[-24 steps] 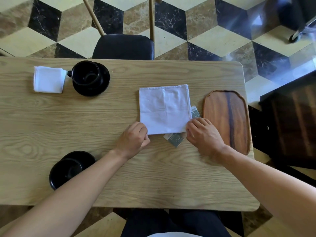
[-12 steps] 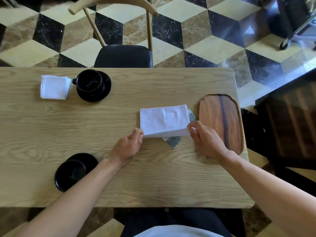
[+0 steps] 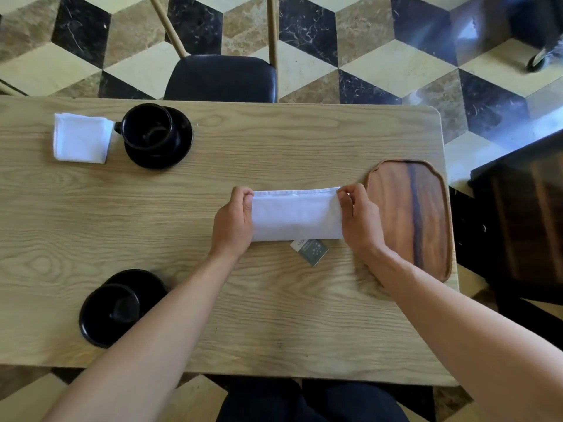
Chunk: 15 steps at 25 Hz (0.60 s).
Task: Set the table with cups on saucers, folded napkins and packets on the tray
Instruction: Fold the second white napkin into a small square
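Napkins come first from the left: a small folded napkin (image 3: pixel 81 137) lies near the far left edge of the table (image 3: pixel 274 315), just beside a black cup (image 3: pixel 147 126) standing on its saucer (image 3: pixel 179 147). Closer to the near left edge, a second cup (image 3: pixel 114 306) sits on a second saucer (image 3: pixel 143 281), partly hidden by the left forearm. Bare wood stretches between these two settings and across the near half of the table.

At the middle, a white napkin (image 3: pixel 297 216) lies folded into a long band. The left hand (image 3: pixel 233 223) pinches its left end and the right hand (image 3: pixel 359 222) pinches its right end, fingers curled at the far corners. A packet (image 3: pixel 310 251) pokes out from under the napkin's near edge, flat on the wood.

Just right of the right hand, a wooden tray (image 3: pixel 411 214) lies along the table's right edge, nothing on it. A chair (image 3: pixel 221 77) is at the far side.
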Tool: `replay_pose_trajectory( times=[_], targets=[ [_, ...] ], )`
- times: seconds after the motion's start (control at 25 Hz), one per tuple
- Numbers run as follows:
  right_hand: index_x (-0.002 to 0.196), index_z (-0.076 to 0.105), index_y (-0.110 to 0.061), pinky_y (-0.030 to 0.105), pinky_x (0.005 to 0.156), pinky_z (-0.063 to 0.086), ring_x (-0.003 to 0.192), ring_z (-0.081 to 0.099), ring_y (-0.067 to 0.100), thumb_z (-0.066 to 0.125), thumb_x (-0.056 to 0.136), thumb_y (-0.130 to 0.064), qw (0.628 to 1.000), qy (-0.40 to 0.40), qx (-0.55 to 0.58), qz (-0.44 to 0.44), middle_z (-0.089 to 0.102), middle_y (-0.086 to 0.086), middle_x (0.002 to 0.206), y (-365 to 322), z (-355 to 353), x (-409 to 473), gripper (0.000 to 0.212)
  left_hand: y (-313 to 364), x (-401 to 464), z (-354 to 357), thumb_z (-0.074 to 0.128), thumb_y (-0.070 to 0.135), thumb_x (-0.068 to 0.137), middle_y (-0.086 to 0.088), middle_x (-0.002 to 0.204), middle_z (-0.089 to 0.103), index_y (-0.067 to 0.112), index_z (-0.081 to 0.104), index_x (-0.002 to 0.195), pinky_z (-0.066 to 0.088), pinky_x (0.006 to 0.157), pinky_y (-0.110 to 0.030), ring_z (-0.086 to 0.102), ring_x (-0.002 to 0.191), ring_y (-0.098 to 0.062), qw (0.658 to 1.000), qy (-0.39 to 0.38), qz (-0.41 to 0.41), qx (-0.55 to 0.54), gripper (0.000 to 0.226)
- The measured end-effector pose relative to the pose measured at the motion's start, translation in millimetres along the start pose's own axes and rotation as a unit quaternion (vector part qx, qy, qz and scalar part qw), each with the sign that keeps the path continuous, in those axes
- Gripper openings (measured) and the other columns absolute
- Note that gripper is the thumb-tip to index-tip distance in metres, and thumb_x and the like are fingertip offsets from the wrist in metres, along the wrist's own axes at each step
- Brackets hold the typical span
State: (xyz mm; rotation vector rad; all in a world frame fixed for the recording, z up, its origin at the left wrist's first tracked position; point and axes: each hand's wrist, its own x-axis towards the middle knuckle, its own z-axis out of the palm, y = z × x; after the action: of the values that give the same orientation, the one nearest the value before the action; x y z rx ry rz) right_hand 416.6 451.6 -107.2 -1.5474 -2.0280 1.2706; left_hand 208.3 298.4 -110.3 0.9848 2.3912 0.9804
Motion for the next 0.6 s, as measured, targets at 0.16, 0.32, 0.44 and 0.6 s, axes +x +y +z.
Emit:
replay_pose_trajectory(
  times=[0.16,0.32,0.44,0.6],
  targets=[
    [0.107,0.055,-0.029,0.019,0.057,0.039,0.073,0.055,0.001,0.043,0.107,-0.031,0.999,0.013,-0.029,0.000,0.061,-0.010,0.083,6.4,8.8,7.6,0.013,-4.9,6.6,13.0,0.040,0.026,0.108,-0.001,0.075,0.062,0.017,0.055,0.111,0.030,0.059,-0.032,0.053,0.066,-0.027,0.999,0.003,-0.025,0.035,0.018],
    [0.104,0.056,-0.032,0.023,0.058,0.038,0.076,0.058,0.017,0.044,0.106,-0.030,0.999,0.028,-0.039,-0.009,0.064,-0.005,0.085,8.2,15.2,13.8,0.012,-6.0,10.7,23.4,0.040,0.022,0.108,0.003,0.070,0.053,0.012,0.056,0.113,0.032,0.059,-0.033,0.050,0.065,-0.030,0.997,0.029,-0.034,0.066,0.020],
    [0.105,0.059,-0.026,0.030,0.064,0.037,0.080,0.057,0.022,0.045,0.105,-0.029,0.998,0.040,-0.055,-0.017,0.063,-0.005,0.087,5.6,20.5,21.6,0.014,-3.7,16.1,28.9,0.041,0.014,0.106,0.001,0.068,0.051,0.008,0.056,0.111,0.031,0.057,-0.033,0.048,0.062,-0.030,0.993,0.052,-0.024,0.099,0.017],
    [0.101,0.053,-0.020,0.035,0.066,0.035,0.078,0.052,0.029,0.043,0.105,-0.024,0.991,0.041,-0.120,-0.036,0.059,-0.006,0.090,4.5,25.8,26.2,0.012,-3.1,20.9,33.2,0.044,0.001,0.099,-0.016,0.081,0.068,0.002,0.056,0.113,0.032,0.057,-0.033,0.061,0.066,-0.036,0.984,0.046,0.007,0.175,0.018]
  ],
)
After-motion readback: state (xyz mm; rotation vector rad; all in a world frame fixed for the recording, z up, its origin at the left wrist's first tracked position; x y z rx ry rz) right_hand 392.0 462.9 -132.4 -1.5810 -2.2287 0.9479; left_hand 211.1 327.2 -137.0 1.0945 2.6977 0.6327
